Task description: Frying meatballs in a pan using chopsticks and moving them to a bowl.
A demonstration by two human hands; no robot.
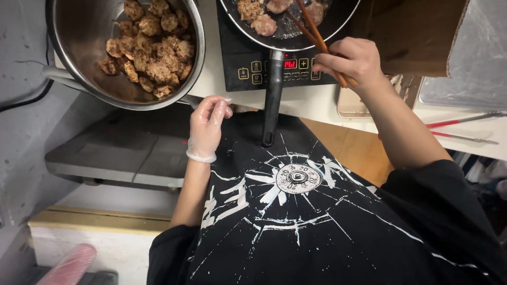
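Head view, looking straight down past a black printed shirt.

Right hand [351, 60]: bare, closed around a pair of brown chopsticks [314, 34]. Grip sits on the near third of the sticks; a short butt end shows past the hand on the near side. Long axis of the chopsticks runs diagonally, from the hand up and to the left, tips reaching into the dark frying pan [288, 26]. Tips lie among the browned meat pieces [264, 24] in the pan; whether they pinch a piece or only touch it, cannot tell.

Pan sits on a black induction cooker [248, 66] with a lit red display. The pan's black handle [273, 97] points straight back toward the body, ending between the two hands and touched by neither.

Left hand [207, 124]: in a thin clear glove, fingers loosely curled, narrow, holding nothing. It rests at the near edge of the white surface [311, 100], just below the rim of a large steel bowl [68, 47]. The bowl holds a heap of crumb-coated raw pieces [150, 47] and lies up and left of this hand.

Relation that matters: the pan is ahead and slightly left of the right hand, which is nearer to it; the bowl is nearer the left hand.

Red-handled tongs [462, 124] lie well apart, far right.
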